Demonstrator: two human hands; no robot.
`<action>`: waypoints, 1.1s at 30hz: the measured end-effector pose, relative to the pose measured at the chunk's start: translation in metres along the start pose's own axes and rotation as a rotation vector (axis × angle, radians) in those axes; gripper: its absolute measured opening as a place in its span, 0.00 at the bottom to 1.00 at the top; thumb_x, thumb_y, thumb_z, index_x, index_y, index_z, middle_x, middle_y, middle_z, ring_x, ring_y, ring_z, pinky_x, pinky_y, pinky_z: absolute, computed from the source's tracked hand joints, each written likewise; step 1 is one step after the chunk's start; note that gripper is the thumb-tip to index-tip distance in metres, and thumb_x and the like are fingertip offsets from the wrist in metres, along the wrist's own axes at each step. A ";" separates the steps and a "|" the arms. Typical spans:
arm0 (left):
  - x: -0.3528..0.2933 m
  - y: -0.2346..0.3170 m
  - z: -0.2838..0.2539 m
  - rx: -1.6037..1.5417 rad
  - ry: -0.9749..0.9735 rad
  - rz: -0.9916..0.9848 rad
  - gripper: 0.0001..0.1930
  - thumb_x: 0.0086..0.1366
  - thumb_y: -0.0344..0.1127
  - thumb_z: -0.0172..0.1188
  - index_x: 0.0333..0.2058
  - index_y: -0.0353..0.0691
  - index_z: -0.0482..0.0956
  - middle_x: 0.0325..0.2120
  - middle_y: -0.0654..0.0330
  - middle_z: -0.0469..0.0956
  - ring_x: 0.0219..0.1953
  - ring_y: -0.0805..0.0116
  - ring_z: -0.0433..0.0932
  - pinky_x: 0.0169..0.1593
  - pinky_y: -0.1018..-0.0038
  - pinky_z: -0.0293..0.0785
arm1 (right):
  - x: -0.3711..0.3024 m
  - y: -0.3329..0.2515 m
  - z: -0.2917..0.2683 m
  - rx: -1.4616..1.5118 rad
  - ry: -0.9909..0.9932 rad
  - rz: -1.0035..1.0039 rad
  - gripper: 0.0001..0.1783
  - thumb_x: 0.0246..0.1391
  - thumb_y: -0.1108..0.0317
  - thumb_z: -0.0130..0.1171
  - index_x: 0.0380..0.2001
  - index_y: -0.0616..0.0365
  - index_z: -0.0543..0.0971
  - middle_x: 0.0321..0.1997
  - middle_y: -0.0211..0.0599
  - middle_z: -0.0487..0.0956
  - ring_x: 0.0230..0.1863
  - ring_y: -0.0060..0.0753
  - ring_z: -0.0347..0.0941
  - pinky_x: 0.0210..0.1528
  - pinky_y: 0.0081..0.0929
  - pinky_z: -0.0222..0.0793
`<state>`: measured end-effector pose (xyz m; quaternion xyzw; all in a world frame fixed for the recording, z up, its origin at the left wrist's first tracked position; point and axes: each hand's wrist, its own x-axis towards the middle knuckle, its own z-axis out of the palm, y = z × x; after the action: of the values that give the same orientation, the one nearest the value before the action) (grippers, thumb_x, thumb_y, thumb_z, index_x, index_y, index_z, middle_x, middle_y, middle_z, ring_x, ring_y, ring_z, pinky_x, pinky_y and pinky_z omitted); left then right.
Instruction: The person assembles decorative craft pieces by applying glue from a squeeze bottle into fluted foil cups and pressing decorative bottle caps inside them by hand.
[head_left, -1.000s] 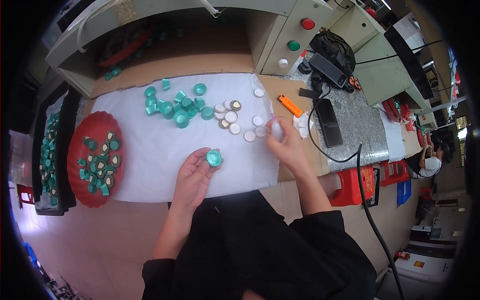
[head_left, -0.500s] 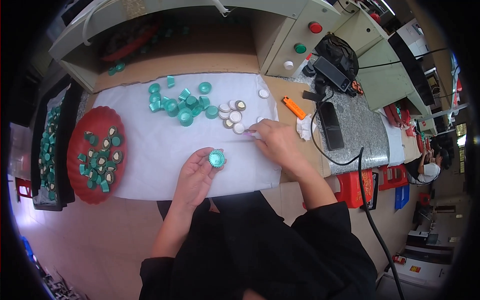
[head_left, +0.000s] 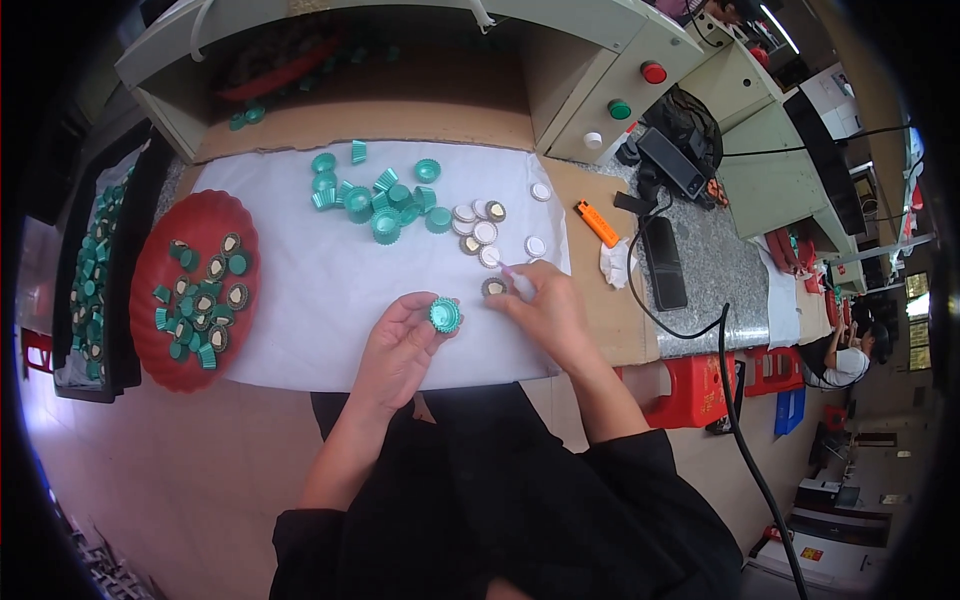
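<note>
1. Right hand (head_left: 550,310) has shifted nearer the left hand (head_left: 392,355) since half a second ago; left hand holds much the same pose. Clock face below is centred on the green cup (head_left: 444,315).
2. Left hand: thumb and fingers closed round the green cup, its hollow facing up.
3. Right hand: fingers narrowed on a small white bottle (head_left: 523,286) with a purple tip, pointing toward 11 o'clock. Dark disc (head_left: 493,286) at the fingertips, 2 o'clock of the cup – cannot tell whether pinched or only touched.
4. White discs (head_left: 484,232) clustered at 12 to 1 o'clock, a few with dark rims and pale centres; two more lie apart at 2 o'clock.
5. Loose cups (head_left: 386,228) heaped at 11 o'clock on the white paper (head_left: 320,325).
6. Red dish (head_left: 215,210) at 9 o'clock, holding cups, several filled; black tray (head_left: 128,365) beyond it, also loaded.
7. Orange tool (head_left: 597,223) and crumpled tissue (head_left: 615,264) at 2 to 3 o'clock – black phone (head_left: 663,262) just past them.
</note>
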<state>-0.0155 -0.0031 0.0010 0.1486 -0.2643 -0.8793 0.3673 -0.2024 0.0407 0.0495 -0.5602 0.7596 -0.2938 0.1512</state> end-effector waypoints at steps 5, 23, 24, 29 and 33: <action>0.001 -0.001 -0.002 -0.001 -0.034 0.002 0.13 0.56 0.25 0.49 0.42 0.37 0.65 0.39 0.55 0.70 0.42 0.68 0.70 0.48 0.70 0.64 | 0.002 -0.002 0.002 -0.136 -0.076 -0.010 0.19 0.34 0.61 0.62 0.32 0.60 0.76 0.31 0.41 0.73 0.29 0.41 0.70 0.32 0.31 0.64; 0.012 -0.012 -0.001 -0.028 -0.069 0.100 0.15 0.57 0.26 0.48 0.44 0.34 0.64 0.34 0.60 0.71 0.35 0.72 0.70 0.38 0.77 0.67 | -0.041 0.013 -0.006 0.633 0.000 0.129 0.18 0.40 0.71 0.59 0.37 0.63 0.72 0.31 0.27 0.70 0.28 0.16 0.64 0.31 0.13 0.61; 0.010 -0.012 0.004 -0.007 -0.076 0.104 0.15 0.57 0.26 0.49 0.44 0.34 0.64 0.34 0.60 0.71 0.34 0.72 0.70 0.38 0.77 0.67 | -0.045 0.006 -0.012 0.664 0.001 0.144 0.16 0.40 0.72 0.59 0.37 0.62 0.72 0.30 0.25 0.70 0.25 0.13 0.62 0.25 0.10 0.58; 0.002 -0.009 -0.001 -0.014 -0.085 0.108 0.15 0.57 0.26 0.49 0.44 0.34 0.65 0.34 0.60 0.71 0.34 0.72 0.70 0.38 0.78 0.67 | -0.044 -0.010 0.000 0.782 -0.003 0.070 0.15 0.42 0.72 0.57 0.37 0.63 0.71 0.26 0.26 0.68 0.17 0.12 0.59 0.19 0.08 0.53; 0.000 -0.009 -0.001 -0.037 -0.077 0.095 0.17 0.57 0.27 0.49 0.46 0.34 0.63 0.34 0.60 0.71 0.35 0.73 0.70 0.37 0.78 0.67 | -0.044 -0.021 0.007 0.748 -0.014 0.104 0.15 0.41 0.72 0.58 0.36 0.60 0.72 0.25 0.24 0.68 0.18 0.12 0.61 0.19 0.09 0.54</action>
<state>-0.0202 0.0016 -0.0047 0.0952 -0.2689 -0.8706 0.4010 -0.1680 0.0762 0.0525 -0.4291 0.6261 -0.5390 0.3651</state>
